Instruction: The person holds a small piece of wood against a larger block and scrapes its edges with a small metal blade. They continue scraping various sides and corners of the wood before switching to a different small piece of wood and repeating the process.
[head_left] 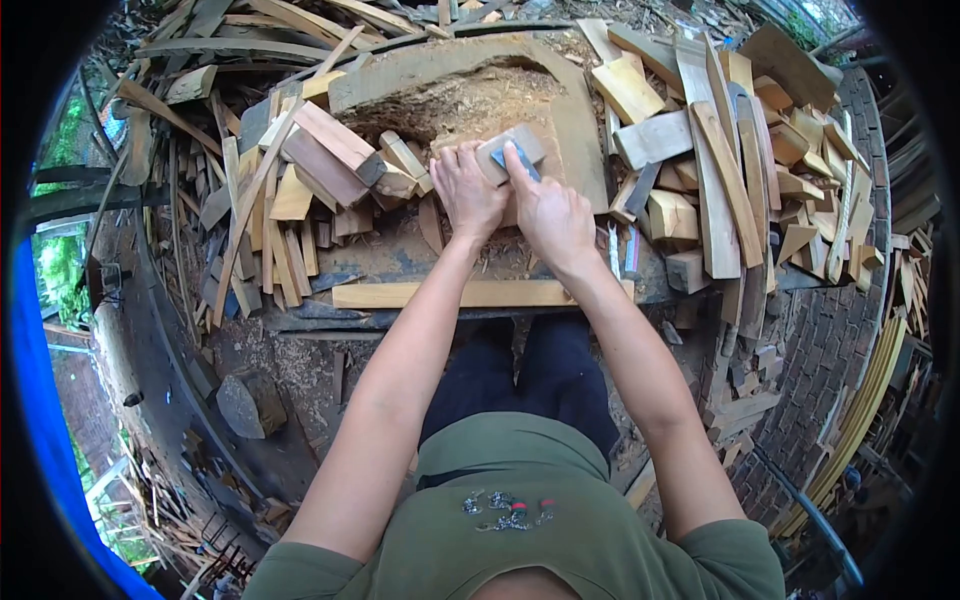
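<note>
A small pale wood block [525, 143] lies on the worn wooden slab [580, 120] in front of me. My left hand [468, 192] grips the block's left side, fingers curled around it. My right hand [552, 215] is closed at the block's near right side. Its index finger presses a small blue flat piece [519, 170] against the block's face. The rest of that piece is covered by the fingers, so its kind cannot be made out. Both wrists are close together above the slab's near edge.
Wood offcuts [330, 150] are heaped left of the slab, and more blocks and strips [715, 170] on the right. A long wood strip [480, 294] runs along the bench's near edge. Sawdust [490, 105] fills the slab's hollow. A log stump [251, 404] stands on the ground at left.
</note>
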